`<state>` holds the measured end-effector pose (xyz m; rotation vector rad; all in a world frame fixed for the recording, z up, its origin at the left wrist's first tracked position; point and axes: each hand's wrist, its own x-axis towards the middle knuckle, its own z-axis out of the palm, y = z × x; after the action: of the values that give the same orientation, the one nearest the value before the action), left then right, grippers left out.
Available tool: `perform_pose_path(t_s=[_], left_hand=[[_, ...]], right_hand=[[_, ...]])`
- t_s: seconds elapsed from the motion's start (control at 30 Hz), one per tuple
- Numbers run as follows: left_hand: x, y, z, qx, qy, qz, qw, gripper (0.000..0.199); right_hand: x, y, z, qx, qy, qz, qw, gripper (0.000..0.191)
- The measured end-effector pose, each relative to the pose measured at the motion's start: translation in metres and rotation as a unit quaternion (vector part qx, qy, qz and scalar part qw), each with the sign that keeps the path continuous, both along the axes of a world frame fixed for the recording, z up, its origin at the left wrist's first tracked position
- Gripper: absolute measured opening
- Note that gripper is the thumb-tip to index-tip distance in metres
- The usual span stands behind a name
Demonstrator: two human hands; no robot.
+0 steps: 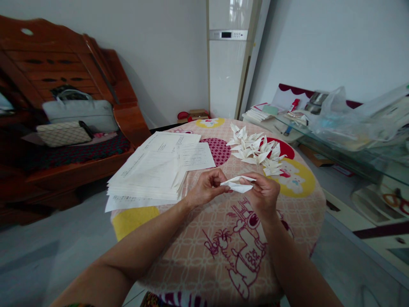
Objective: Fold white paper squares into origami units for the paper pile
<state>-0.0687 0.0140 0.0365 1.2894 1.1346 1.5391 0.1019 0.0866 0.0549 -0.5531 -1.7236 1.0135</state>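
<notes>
Between my two hands, above the middle of the table, is a small piece of folded white paper [237, 186]. My left hand [207, 186] pinches its left end between thumb and fingers. At the other end, my right hand [265, 192] grips the paper, its thumb pressed against the fold. Beyond my right hand lies a cluster of folded paper cranes [255, 147], white with pointed tips. A thick stack of printed paper sheets [150, 166] rests to the left of my left hand, some sheets spread unevenly.
A patterned cloth [191, 238] covers the round table. At left stands a wooden bench [64, 170] with a grey handbag [81, 113] on it. A glass-topped stand [345, 149] at right carries plastic bags [335, 117] and papers. Behind is a tall white air conditioner [226, 76].
</notes>
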Motion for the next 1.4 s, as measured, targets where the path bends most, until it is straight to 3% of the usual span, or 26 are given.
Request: perform_pose_path(t_s=[0.1, 0.17, 0.37, 0.57, 0.7, 0.9, 1.1, 1.4], left_hand=[[-0.002, 0.002, -0.002, -0.015, -0.058, -0.024, 0.998, 0.034], [-0.004, 0.004, -0.003, -0.023, -0.094, -0.043, 0.994, 0.036], [-0.004, 0.005, -0.005, -0.028, -0.119, -0.069, 0.990, 0.036], [-0.004, 0.007, -0.005, -0.047, -0.113, -0.068, 0.990, 0.038], [-0.001, 0.009, -0.008, -0.087, -0.112, -0.066, 0.988, 0.041], [0.002, 0.012, -0.013, -0.133, -0.116, -0.066, 0.982, 0.044], [0.005, 0.013, -0.013, -0.172, -0.099, -0.075, 0.977, 0.043], [0.005, 0.014, -0.014, -0.194, -0.080, -0.078, 0.975, 0.043]], right_hand=[[-0.001, 0.001, 0.000, -0.055, 0.016, 0.076, 0.995, 0.026], [-0.002, 0.002, 0.001, -0.051, 0.009, 0.110, 0.993, 0.033], [-0.008, 0.001, 0.000, 0.071, -0.047, 0.079, 0.993, 0.013], [-0.011, 0.001, -0.004, 0.092, -0.043, 0.043, 0.994, 0.014], [-0.013, 0.005, -0.012, 0.004, -0.029, 0.020, 0.999, 0.019], [-0.019, 0.018, -0.025, -0.169, 0.006, 0.053, 0.984, 0.014], [-0.021, 0.025, -0.033, -0.227, -0.003, 0.029, 0.973, 0.020], [-0.025, 0.026, -0.035, -0.268, -0.024, 0.074, 0.960, 0.019]])
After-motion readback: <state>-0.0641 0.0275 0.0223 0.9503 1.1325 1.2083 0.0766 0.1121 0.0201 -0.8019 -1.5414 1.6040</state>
